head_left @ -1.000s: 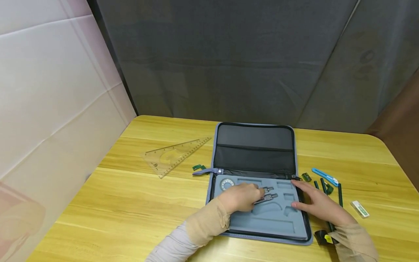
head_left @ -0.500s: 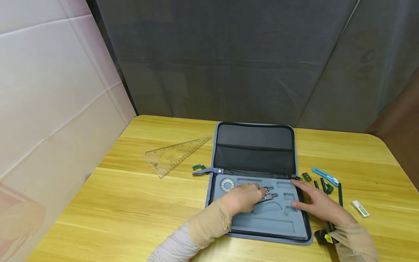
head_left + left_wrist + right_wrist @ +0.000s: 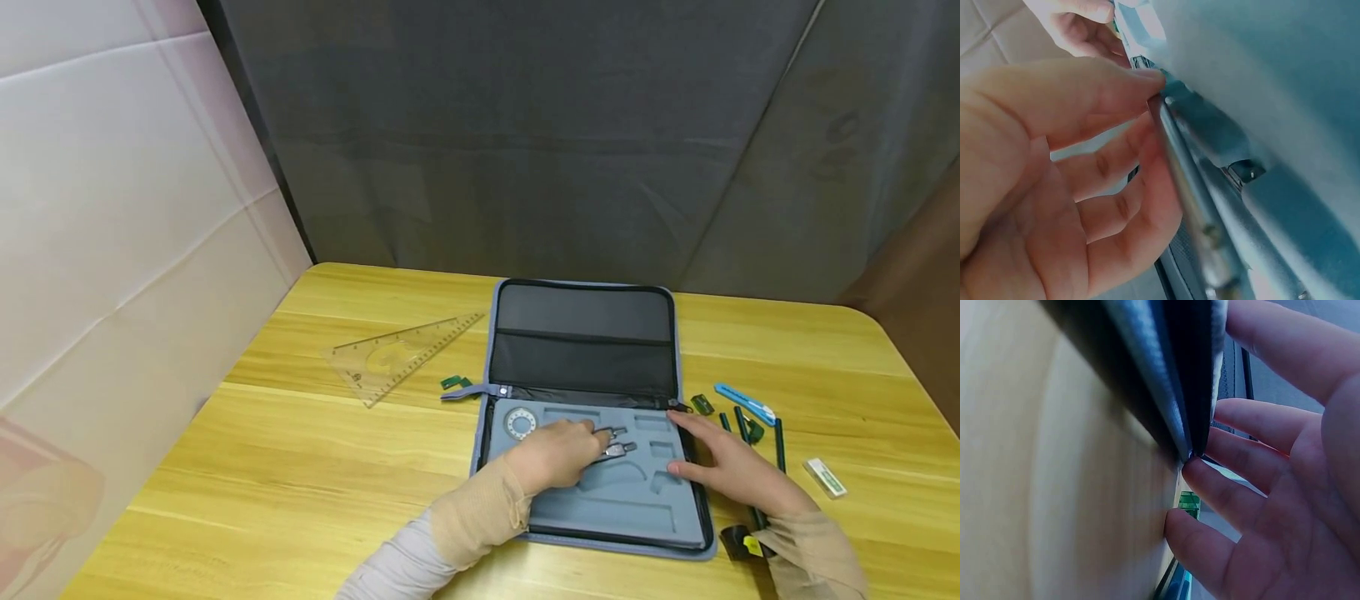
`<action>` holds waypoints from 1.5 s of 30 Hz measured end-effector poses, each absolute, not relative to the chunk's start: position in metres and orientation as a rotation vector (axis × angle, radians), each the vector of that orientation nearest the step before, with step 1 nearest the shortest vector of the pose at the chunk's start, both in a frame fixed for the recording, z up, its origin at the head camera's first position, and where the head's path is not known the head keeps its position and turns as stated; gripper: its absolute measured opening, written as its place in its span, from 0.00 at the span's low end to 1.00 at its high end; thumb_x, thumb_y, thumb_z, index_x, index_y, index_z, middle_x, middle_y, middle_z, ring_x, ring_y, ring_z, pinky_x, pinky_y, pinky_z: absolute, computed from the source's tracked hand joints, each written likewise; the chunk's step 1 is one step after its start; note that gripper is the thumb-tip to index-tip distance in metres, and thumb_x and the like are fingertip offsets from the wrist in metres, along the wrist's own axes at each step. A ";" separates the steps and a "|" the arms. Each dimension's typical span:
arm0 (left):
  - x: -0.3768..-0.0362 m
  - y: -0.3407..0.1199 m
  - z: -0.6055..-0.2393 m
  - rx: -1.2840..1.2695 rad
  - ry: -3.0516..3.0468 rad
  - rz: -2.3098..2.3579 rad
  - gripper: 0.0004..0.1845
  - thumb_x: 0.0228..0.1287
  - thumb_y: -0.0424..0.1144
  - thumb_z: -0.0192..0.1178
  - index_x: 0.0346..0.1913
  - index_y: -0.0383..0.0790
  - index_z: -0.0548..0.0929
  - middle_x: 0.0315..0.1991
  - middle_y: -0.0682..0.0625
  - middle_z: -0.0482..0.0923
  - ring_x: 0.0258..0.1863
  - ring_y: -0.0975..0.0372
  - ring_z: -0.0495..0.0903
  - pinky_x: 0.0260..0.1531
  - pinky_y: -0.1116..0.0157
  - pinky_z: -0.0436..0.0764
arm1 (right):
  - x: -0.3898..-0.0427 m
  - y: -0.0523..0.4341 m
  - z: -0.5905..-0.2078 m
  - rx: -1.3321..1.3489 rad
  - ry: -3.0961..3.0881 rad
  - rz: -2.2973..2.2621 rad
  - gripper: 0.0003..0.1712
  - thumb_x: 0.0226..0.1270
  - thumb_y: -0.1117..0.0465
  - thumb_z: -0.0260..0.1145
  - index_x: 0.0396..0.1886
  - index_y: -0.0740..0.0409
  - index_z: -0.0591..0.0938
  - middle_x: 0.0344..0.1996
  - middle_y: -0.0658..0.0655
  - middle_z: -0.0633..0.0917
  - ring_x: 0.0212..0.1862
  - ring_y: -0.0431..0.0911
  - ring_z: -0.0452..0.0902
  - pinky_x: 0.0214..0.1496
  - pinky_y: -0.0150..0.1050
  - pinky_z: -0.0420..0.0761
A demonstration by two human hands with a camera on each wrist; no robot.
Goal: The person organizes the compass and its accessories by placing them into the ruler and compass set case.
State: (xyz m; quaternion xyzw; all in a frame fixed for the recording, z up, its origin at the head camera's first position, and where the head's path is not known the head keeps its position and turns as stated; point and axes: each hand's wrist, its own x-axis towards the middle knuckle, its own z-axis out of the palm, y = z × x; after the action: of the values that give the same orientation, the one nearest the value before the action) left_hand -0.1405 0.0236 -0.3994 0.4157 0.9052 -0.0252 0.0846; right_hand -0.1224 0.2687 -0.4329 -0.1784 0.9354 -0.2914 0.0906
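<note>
An unzipped case (image 3: 585, 310) lies spread on the table, its lower half filled by a grey-blue moulded tray (image 3: 600, 510). Over the tray's middle, my left hand (image 3: 558, 454) pinches a metal drawing compass (image 3: 618, 451) between thumb and fingers. Close up in the left wrist view, a shiny compass leg (image 3: 1188, 200) runs down from the thumb tip, low along the tray. My right hand (image 3: 738, 475) rests at the tray's right edge, fingers extended and apart, thumb and index on top. A white ring-shaped dial (image 3: 521, 423) sits in the tray's upper left recess.
Left of the case lie a clear set square (image 3: 446, 336) and small green pieces (image 3: 451, 382). On the right are a blue cutter (image 3: 745, 405), a green sharpener-like piece (image 3: 702, 405), dark green pencils (image 3: 780, 446), an eraser (image 3: 825, 479) and a black item (image 3: 733, 543) with a yellow label.
My left hand has shifted slightly to the right over the tray, covering more of the compass. The right hand and the case have stayed in place.
</note>
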 end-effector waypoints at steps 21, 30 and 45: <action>-0.146 0.022 -0.402 1.266 2.643 -0.028 0.16 0.55 0.30 0.61 0.47 0.45 0.76 0.39 0.49 0.76 0.33 0.61 0.78 0.28 0.69 0.75 | -0.123 0.270 -0.437 -0.541 2.785 -0.873 0.41 0.57 0.47 0.64 0.64 0.66 0.64 0.61 0.74 0.63 0.60 0.70 0.57 0.51 0.64 0.65; -0.148 0.021 -0.402 1.286 2.630 -0.015 0.17 0.54 0.29 0.61 0.47 0.45 0.76 0.39 0.49 0.76 0.32 0.61 0.77 0.28 0.70 0.75 | -0.123 0.271 -0.436 -0.545 2.789 -0.870 0.41 0.57 0.48 0.64 0.63 0.66 0.64 0.60 0.73 0.64 0.60 0.69 0.58 0.51 0.63 0.65; -0.149 0.021 -0.403 1.261 2.617 -0.009 0.15 0.56 0.30 0.60 0.47 0.46 0.77 0.39 0.49 0.76 0.30 0.62 0.76 0.27 0.70 0.74 | -0.123 0.270 -0.436 -0.543 2.790 -0.861 0.41 0.57 0.47 0.64 0.63 0.66 0.64 0.60 0.73 0.64 0.60 0.70 0.58 0.51 0.63 0.65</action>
State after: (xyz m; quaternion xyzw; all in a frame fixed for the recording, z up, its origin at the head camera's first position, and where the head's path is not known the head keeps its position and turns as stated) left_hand -0.1492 0.0212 -0.4030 0.4311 0.8945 -0.0031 0.1183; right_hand -0.1227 0.2702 -0.4364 -0.1822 0.9359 -0.2889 0.0859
